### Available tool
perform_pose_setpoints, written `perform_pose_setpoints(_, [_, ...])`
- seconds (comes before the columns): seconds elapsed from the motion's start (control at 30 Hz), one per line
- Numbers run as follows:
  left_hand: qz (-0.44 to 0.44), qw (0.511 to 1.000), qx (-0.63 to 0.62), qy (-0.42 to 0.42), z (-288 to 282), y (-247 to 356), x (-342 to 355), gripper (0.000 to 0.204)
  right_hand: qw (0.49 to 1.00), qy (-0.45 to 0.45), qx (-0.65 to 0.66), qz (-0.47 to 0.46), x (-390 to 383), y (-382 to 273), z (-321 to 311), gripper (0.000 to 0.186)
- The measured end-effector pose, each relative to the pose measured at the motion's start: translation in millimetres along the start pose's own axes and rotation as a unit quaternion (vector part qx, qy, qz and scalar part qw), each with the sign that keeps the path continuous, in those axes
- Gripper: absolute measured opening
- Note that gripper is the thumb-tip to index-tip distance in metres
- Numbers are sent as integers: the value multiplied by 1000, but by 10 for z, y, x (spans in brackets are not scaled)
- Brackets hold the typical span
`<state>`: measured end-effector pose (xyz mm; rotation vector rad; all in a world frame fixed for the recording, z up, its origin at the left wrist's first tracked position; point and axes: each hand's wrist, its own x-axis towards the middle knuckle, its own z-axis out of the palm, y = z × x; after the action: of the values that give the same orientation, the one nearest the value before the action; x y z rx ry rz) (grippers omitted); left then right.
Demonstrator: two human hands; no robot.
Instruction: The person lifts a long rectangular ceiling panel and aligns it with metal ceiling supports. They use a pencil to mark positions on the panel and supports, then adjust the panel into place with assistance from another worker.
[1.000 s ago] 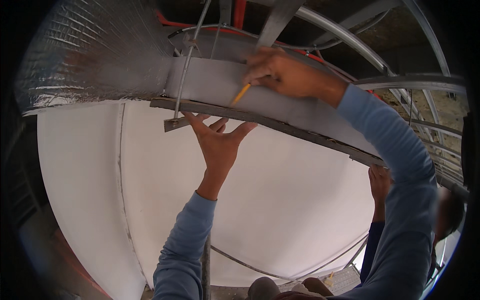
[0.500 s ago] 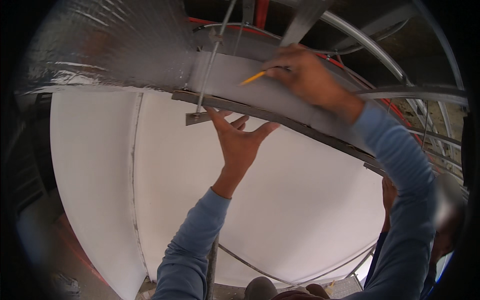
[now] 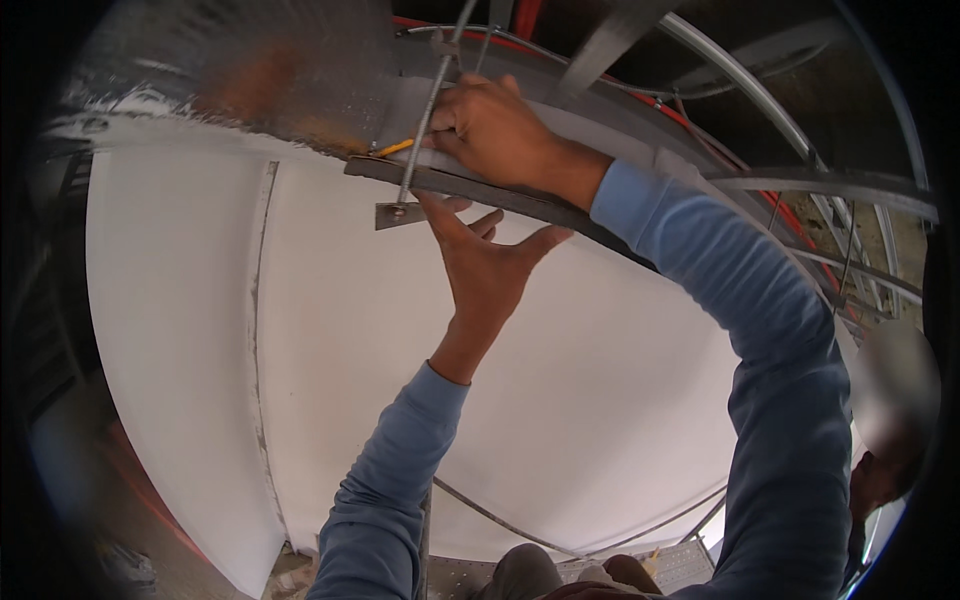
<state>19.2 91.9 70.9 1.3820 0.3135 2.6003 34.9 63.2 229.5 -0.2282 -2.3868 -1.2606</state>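
My right hand (image 3: 492, 130) is closed around a yellow pencil (image 3: 396, 147). The pencil's tip points left, at the end of a long grey strip (image 3: 540, 206) and close to a foil-covered surface (image 3: 230, 80). An upright threaded rod (image 3: 425, 120) passes just in front of the right fingers. Below the strip, my left hand (image 3: 487, 250) is raised with thumb and fingers spread, the fingertips at its underside. Beside those fingers, a short metal bracket (image 3: 397, 215) sits at the rod's lower end. A pale grey surface (image 3: 560, 125) lies behind the right hand.
White wall panels (image 3: 580, 370) with a vertical seam (image 3: 258, 340) stand below the strip. Curved metal channels (image 3: 745, 85) and a red pipe (image 3: 690, 130) run overhead at right. Another person (image 3: 890, 410) is at the right edge. A perforated platform (image 3: 680, 568) shows at the bottom.
My right hand has swept left and down with the pencil, to the rod and the strip's left end. My left hand stays beneath the strip. The other person's hand is now hidden behind my right arm.
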Motion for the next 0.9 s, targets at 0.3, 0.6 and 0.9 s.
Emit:
perform_pose_setpoints(0.3, [14,1000,4,-23,-30,-48,7,151,979,-45,-72,-184,-848,408,-1123,18])
perform_pose_setpoints(0.6, [62,996,47,-32,-57,-168,49,142,992,-30,85,92,-2071,-337,-2085,20])
perform_pose_setpoints(0.9, [-14,988,113,-103,-191,-179,183,135,765,181,571,237,-3365,-1089,182,13])
